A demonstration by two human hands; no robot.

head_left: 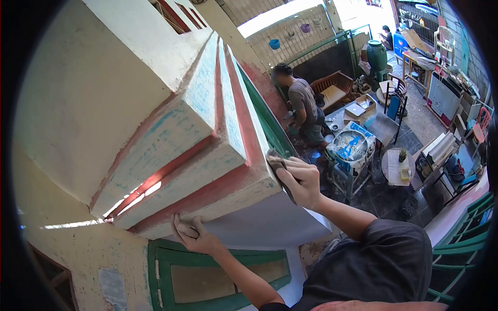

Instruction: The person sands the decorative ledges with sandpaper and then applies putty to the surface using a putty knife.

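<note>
In front of me juts a stepped plaster ledge (223, 179), cream with worn blue patches and red-painted grooves. My right hand (301, 179) is closed around a dark, folded sheet of sandpaper (280, 165), which lies against the ledge's right-hand corner. Lower down on the left, my left hand (197, 237) touches the bottom edge of the ledge with bent fingers. Its thumb stands apart, and the palm shows no object. Pale dust coats the fingers of that hand.
Below stand a person (306, 101) in a grey shirt, a splattered round basin (350, 145), a small round table (397, 167) with a plant, and a green barrel (377, 56). A green-framed window (202, 282) is under the ledge. Green bars (467, 249) flank my right.
</note>
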